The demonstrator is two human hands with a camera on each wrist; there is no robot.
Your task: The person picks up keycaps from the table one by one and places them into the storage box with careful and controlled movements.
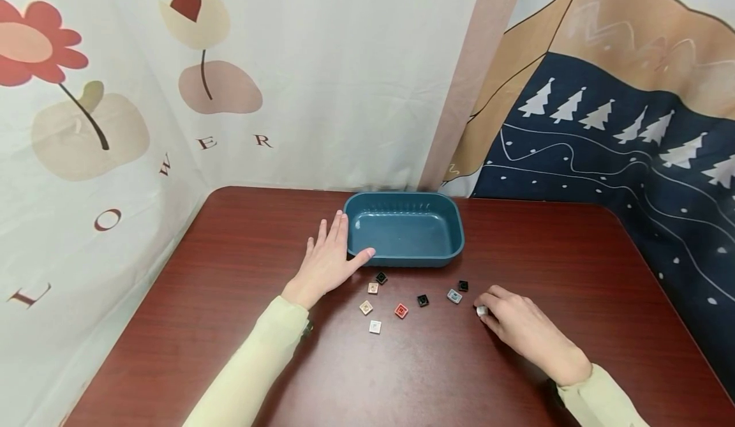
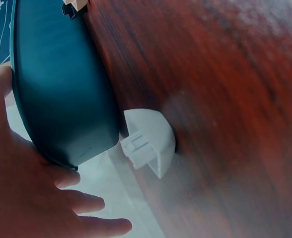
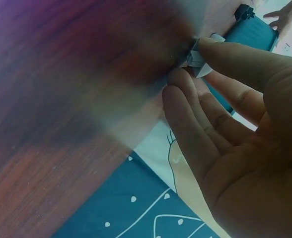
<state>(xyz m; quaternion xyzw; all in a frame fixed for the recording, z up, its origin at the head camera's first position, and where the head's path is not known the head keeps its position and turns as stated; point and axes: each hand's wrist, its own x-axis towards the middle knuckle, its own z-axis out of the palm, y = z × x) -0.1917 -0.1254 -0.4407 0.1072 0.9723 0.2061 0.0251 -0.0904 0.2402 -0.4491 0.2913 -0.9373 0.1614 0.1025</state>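
Observation:
A teal plastic basin (image 1: 403,261) stands at the back of the table, and my left hand (image 1: 325,262) rests against its left side with fingers stretched out and the thumb over the front rim. In the left wrist view, fingers of the left hand (image 2: 41,193) lie along the basin (image 2: 61,89). Between thumb and fingertips my right hand (image 1: 525,325) pinches a white keycap (image 1: 482,311), low over the table right of the other keycaps. The right wrist view shows this keycap (image 3: 198,62) partly hidden by the fingers of the right hand (image 3: 250,134).
Several loose keycaps lie in front of the basin, among them a red keycap (image 1: 401,311), a black keycap (image 1: 423,300), a grey-blue keycap (image 1: 455,296) and a white keycap (image 1: 375,327). Printed curtains (image 1: 344,95) hang close behind the brown table (image 1: 436,376).

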